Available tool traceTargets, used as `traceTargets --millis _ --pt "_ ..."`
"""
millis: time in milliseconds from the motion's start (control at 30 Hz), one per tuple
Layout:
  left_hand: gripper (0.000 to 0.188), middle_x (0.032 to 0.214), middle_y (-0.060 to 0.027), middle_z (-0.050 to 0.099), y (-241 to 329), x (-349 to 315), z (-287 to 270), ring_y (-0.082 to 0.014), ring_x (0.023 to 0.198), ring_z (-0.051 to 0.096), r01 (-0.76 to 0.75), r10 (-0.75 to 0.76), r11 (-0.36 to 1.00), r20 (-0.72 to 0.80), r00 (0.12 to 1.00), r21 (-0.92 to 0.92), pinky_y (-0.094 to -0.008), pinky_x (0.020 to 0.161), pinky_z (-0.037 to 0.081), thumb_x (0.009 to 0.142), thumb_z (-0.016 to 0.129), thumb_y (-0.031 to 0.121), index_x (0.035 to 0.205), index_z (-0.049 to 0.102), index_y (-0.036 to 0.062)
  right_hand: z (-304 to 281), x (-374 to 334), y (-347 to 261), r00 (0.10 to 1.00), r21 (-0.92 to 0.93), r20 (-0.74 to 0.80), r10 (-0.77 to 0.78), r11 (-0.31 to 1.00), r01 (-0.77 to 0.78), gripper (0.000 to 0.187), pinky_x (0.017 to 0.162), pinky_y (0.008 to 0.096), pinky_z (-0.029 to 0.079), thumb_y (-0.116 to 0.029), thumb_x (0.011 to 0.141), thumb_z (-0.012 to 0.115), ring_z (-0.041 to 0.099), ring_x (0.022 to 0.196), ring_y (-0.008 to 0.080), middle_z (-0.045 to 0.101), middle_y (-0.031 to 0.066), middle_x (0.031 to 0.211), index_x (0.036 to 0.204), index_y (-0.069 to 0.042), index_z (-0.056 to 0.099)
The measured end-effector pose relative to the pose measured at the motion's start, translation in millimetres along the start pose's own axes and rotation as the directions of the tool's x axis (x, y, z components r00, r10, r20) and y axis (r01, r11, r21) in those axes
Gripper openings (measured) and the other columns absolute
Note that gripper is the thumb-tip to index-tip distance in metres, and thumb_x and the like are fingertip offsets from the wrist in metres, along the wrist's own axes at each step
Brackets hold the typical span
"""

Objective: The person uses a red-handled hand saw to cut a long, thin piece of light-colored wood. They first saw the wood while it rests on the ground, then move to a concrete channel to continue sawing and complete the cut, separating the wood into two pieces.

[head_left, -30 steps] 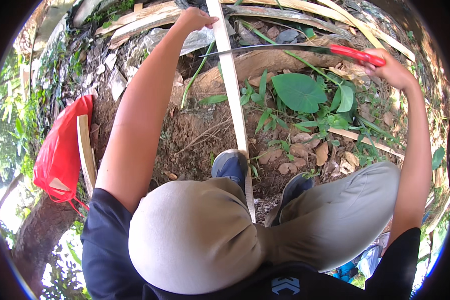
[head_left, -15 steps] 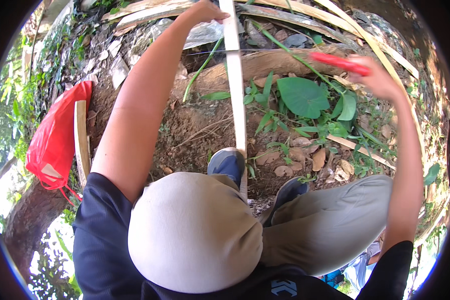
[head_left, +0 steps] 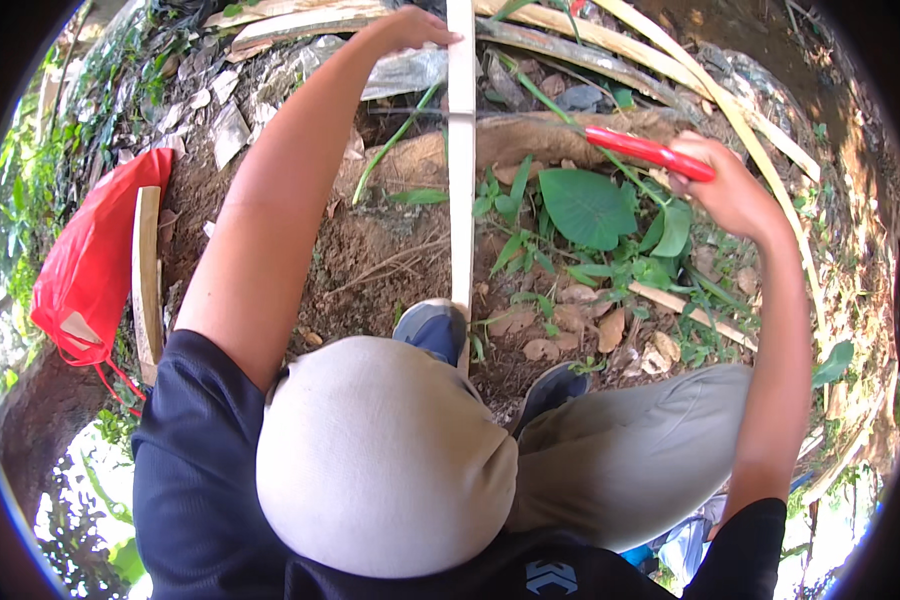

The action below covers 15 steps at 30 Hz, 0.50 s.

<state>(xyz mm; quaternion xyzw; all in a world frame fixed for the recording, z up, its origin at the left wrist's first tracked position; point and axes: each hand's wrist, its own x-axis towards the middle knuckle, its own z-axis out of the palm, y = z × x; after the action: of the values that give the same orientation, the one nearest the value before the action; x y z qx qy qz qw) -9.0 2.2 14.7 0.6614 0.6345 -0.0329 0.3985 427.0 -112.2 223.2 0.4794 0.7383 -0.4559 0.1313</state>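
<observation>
1. A red bag is lying at far left, with a short stick resting just beside it.
2. The left hand is reaching forward, its fingers gripping the strip near the view's top edge.
3. The pale strip is running from that hand toward the person, passing beside the left shoe.
4. The knife is crossing the strip nearer that hand than the shoe; whether it is biting wood, one cannot tell.
5. The right hand is wrapping its fingers around the red handle. It is now sitting farther left and nearer the body than a second ago, so the knife seems to be working against a steadied strip.
</observation>
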Motion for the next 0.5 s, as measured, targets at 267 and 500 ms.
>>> traceTargets --millis 267,500 --pt "0.046 0.072 -0.003 0.069 1 3 10 -0.0128 0.064 0.064 -0.046 0.042 0.998 -0.107 0.993 -0.035 -0.0311 0.054 0.048 0.082 0.075 0.056 0.092 0.076 0.0108 -54 -48 4 0.965 0.011 -0.26 -0.01 1.0 0.013 0.012 0.061 0.0294 0.036 0.007 0.076 0.052 0.045 0.064 0.0136 0.048 0.0017 0.067 0.072 -0.005 0.05" --pt "0.057 0.117 -0.0105 0.069 38 -29 -1 -0.0201 0.1 0.07 -0.009 0.012 0.945 0.007 1.0 -0.328 -0.0351 0.082 0.057 0.091 0.067 0.046 0.129 0.058 0.0045 -50 -91 -11 0.991 0.271 -0.126 0.038 0.963 -0.003 0.012 0.072 0.0283 0.046 0.007 0.08 0.059 0.055 0.079 0.0096 0.054 0.0018 0.081 0.083 -0.003 0.052"
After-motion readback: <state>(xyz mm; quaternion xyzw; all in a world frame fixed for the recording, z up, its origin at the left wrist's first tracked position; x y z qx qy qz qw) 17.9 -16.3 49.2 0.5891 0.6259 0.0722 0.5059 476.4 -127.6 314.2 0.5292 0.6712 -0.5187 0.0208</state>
